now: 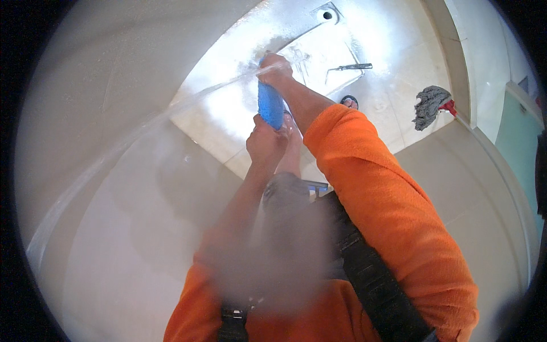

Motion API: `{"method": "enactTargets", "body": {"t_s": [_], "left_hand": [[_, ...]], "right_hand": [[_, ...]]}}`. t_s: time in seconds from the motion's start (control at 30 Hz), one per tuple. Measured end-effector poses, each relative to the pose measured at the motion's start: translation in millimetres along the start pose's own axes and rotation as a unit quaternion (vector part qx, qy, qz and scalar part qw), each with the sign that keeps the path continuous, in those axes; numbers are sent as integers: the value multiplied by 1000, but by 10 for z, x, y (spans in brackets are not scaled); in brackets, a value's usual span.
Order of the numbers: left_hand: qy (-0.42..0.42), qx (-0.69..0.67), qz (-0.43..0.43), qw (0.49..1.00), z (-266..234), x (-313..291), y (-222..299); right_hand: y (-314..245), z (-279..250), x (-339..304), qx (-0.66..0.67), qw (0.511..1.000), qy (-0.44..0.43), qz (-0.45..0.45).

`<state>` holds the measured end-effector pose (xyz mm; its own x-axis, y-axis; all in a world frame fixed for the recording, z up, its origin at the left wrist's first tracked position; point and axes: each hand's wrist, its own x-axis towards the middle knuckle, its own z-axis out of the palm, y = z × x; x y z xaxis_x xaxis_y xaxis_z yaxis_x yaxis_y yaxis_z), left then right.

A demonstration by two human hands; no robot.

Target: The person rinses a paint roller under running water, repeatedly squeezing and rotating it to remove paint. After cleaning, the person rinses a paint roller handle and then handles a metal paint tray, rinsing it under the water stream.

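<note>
A long blue pad (270, 104), sponge- or cloth-like, is stretched between my two hands over the wet floor. My right hand (276, 68) is closed round its far end. Lower down, my left hand (265, 139) grips the near end. A thin whitish streak (188, 101), looking like a jet of water, runs from the lower left edge up to my right hand. Just beyond lies the shiny floor (373, 108). Blur over the middle of the picture hides part of my body and left forearm.
A drain (327, 15) sits at the far end. Beside my sandalled foot (349, 102) lies a thin tool with a dark handle (353, 66). A grey mop (431, 106) with a red fitting leans at right. Tiled walls (108, 85) stand close by.
</note>
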<state>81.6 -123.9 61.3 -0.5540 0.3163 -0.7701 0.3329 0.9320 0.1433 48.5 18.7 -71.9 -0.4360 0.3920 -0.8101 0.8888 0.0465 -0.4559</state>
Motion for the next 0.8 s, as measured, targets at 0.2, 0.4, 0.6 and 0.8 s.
{"method": "enactTargets", "body": {"t_s": [0.2, 0.4, 0.6, 0.8], "left_hand": [[53, -83, 49, 994, -126, 173, 186], [-78, -104, -3, 992, -83, 650, 286], [-30, -244, 19, 969, 210, 1221, 130], [-50, -622, 65, 779, 617, 1574, -58]], "right_hand": [[43, -290, 126, 113, 981, 152, 30], [242, -370, -53, 338, 914, 217, 56], [79, -368, -737, 383, 902, 152, -132], [245, -247, -1016, 292, 914, 196, -201]]}}
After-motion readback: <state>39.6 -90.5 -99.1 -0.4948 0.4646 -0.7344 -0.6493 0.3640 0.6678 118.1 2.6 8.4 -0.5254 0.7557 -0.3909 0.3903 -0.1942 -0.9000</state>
